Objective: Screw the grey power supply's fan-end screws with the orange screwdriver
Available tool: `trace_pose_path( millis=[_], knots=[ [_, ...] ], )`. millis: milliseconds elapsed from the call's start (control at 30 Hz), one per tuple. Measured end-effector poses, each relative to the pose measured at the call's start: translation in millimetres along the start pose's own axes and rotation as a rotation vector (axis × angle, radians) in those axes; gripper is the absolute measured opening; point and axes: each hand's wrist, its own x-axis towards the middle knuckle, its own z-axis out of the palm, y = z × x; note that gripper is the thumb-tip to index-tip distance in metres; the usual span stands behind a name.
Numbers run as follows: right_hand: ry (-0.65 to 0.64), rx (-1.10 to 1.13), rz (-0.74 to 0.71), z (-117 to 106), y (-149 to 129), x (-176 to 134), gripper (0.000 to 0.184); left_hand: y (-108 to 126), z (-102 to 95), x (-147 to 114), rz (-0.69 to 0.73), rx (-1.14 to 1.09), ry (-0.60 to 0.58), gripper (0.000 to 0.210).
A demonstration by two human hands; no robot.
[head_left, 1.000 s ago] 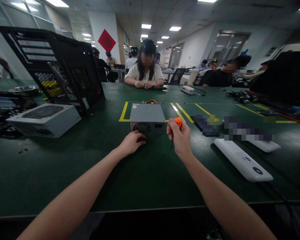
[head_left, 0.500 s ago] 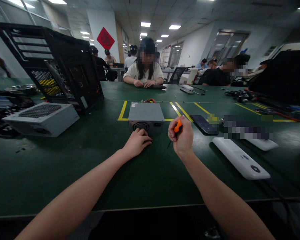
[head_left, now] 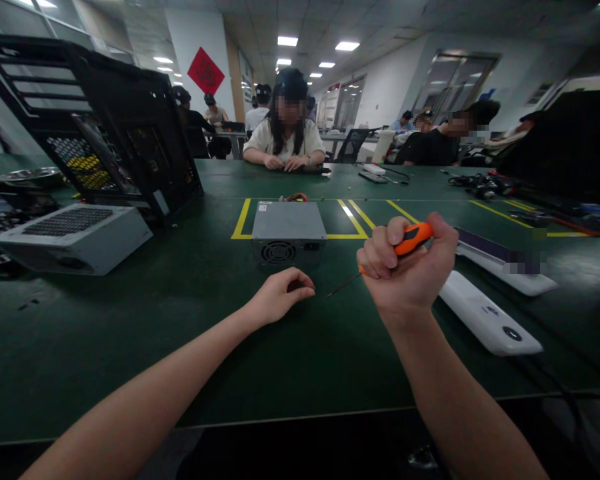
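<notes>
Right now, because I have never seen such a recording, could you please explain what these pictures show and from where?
No robot is here: these are a person's two bare hands, and all pictures come from a camera on that person's head. The right hand grips an orange-and-black screwdriver; the left hand is loosely curled, apparently holding nothing. Just beyond it, a grey metal box with a round fan grille stands on the dark green table. At the left are a second grey metal box and a black computer case; at the right, a white oblong device.
</notes>
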Motion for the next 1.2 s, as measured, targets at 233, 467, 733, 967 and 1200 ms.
trace_pose_path(
  millis=[233, 467, 733, 967, 1200],
  knots=[
    [-0.042, -0.035, 0.019, -0.4, -7.6, -2.3, 0.051, 4.3, 8.5, 0.1, -0.056, -0.352, -0.154, 0.018],
    [-0.048, -0.042, 0.017, 5.4, -8.1, -7.4, 0.055, 6.5, 10.1, -0.4, -0.073, -0.411, -0.168, 0.019],
    [-0.087, -0.013, 0.015, 5.4, -8.5, -8.4, 0.056, 6.7, 9.0, -0.2, -0.072, -0.390, -0.184, 0.021],
    [-0.092, -0.041, 0.029, 7.6, -6.9, -9.0, 0.056, 7.9, 9.8, 0.3, -0.070, -0.362, -0.213, 0.028],
    [-0.151, -0.073, 0.055, 10.8, 0.3, -11.3, 0.056, 2.3, 7.7, 0.3, -0.052, -0.350, -0.225, 0.022]
  ],
)
